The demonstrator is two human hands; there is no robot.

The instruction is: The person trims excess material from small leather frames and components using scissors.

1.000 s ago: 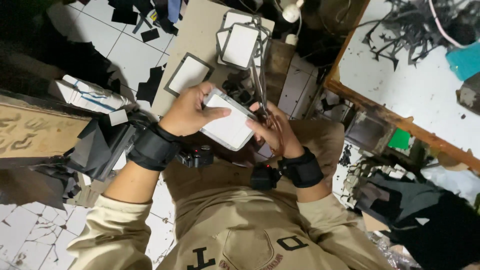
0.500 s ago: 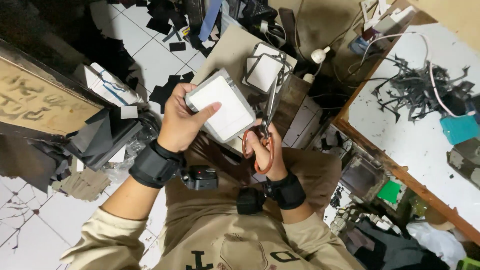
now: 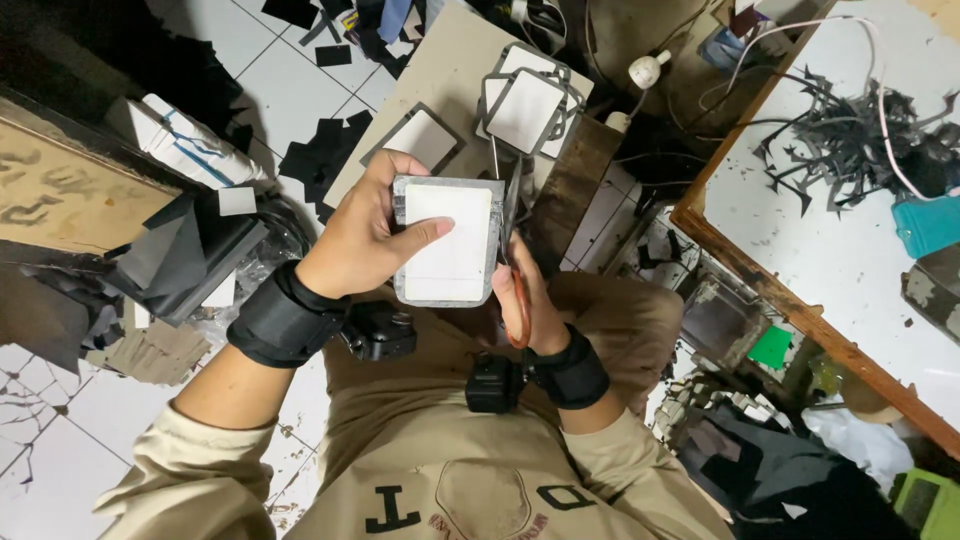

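My left hand point(image 3: 365, 232) grips a rectangular card point(image 3: 447, 242), white in the middle with a grey border, thumb laid across its face. My right hand point(image 3: 527, 300) holds orange-handled scissors point(image 3: 512, 250), their blades running up along the card's right edge. Both wrists wear black straps, each with a small black device attached. I sit over my beige-clothed lap point(image 3: 440, 440).
A beige board point(image 3: 450, 80) ahead carries a stack of similar bordered cards point(image 3: 528, 105) and one single card point(image 3: 420, 140). Black offcuts point(image 3: 320, 150) litter the tiled floor. A white tabletop with a wooden edge point(image 3: 800, 320) on the right holds black scraps point(image 3: 850, 140) and cables.
The card has turned from tilted to nearly upright in my left hand, and the scissors have moved along its right edge. The view has shifted slightly.
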